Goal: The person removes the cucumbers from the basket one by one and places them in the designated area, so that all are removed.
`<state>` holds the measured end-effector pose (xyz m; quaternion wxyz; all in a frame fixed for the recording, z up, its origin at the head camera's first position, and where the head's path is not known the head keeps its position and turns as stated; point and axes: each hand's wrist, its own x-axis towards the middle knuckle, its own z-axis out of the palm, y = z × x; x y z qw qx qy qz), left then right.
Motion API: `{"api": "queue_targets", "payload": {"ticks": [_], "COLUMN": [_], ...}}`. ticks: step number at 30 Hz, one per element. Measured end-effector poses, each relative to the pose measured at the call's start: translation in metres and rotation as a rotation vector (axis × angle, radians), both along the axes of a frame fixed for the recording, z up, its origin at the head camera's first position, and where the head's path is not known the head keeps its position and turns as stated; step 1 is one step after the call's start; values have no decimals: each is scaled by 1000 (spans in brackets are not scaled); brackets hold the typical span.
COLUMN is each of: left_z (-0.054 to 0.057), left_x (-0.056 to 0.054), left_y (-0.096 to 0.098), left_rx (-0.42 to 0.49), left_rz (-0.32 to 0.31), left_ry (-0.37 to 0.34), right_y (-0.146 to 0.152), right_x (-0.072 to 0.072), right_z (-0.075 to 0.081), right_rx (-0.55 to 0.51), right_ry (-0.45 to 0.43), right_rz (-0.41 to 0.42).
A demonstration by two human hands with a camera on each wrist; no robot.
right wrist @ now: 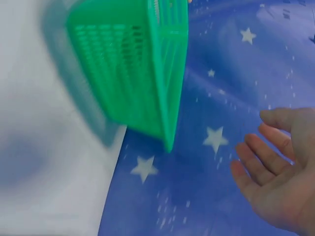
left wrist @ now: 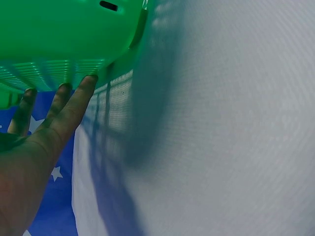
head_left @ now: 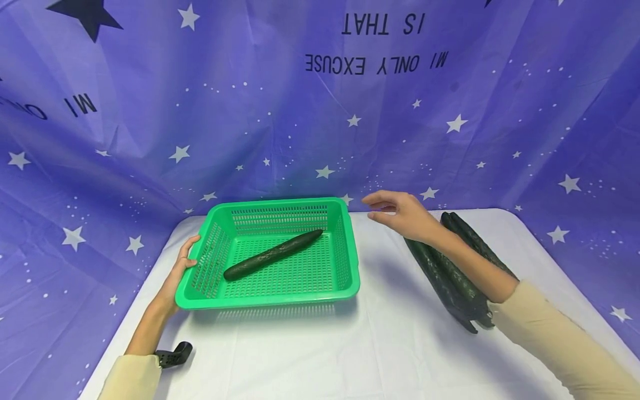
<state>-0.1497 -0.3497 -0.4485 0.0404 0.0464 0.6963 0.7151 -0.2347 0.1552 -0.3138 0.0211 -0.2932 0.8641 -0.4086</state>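
Observation:
A green plastic basket stands on the white tabletop in the head view, with one long dark green cucumber lying slantwise inside. My left hand holds the basket by its left rim. In the left wrist view, the fingers of that hand lie against the basket's slotted side, below the rim. My right hand is in the air to the right of the basket, fingers loosely bent and nothing in them. Beneath the right forearm lie several more cucumbers, partly hidden by the arm and sleeve.
A white cloth covers the table. Behind and at both sides hangs a purple-blue curtain with stars and lettering. A black strap-like band sits at the left wrist.

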Motion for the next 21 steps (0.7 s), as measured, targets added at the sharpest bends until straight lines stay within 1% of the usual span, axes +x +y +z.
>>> {"api": "queue_targets", "payload": {"ticks": [3,6,11,18,21], "left_z": [0,0,-1,-2,-2], "left_x": [0,1,2,1,1], "left_y": [0,1,1,1,0], "left_rx": [-7,-12,-9,-6,7], "left_rz": [1,5,7,-1,-4], "left_ry": [2,1,-3,4,4], "right_y": [-25,-47,-81,-127,-146], "right_x": [-5,-12,-24,-41,-47], "right_z": [2,1,-4,-17,-23], "right_rx": [3,15,23,32,26], "right_ry": [10,14,-21,-72,-119], "right_rz": [76,151,253,352,387]}}
